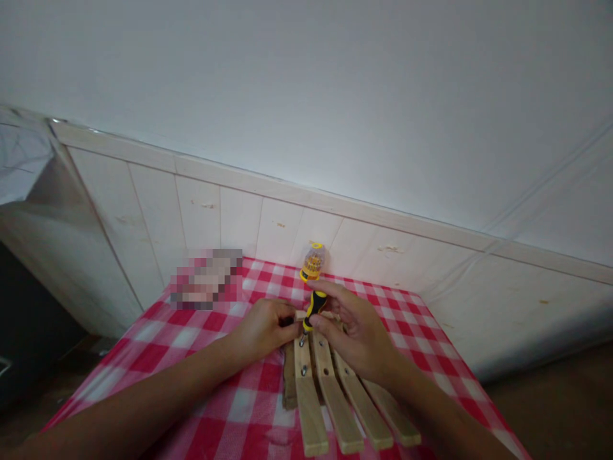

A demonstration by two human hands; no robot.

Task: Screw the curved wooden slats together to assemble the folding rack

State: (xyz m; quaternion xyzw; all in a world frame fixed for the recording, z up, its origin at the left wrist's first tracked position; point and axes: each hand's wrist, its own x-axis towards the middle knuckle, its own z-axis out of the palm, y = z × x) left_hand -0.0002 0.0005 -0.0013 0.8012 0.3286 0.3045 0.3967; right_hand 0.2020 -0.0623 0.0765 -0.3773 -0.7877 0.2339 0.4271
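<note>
My right hand point(357, 329) is closed around a short black and yellow screwdriver point(316, 305), gripping its handle between thumb and fingers. Its tip points down at a screw point(302, 342) in the leftmost wooden slat point(311, 409). My left hand point(268, 329) is closed at the far end of that slat, beside the screwdriver's shaft; its fingertips are partly hidden. Several pale, bent slats lie side by side, their near ends pointing towards me. Another screw point(303, 370) shows lower on the leftmost slat, and the second has a dark hole point(325, 371). A brown block point(290, 383) lies beneath them.
A clear, yellow-based case of screwdriver bits point(313, 262) stands at the table's back. The table wears a red and white checked cloth point(239, 409). A pixelated item point(208, 279) lies at the back left. White panelling point(239, 217) borders the far edge.
</note>
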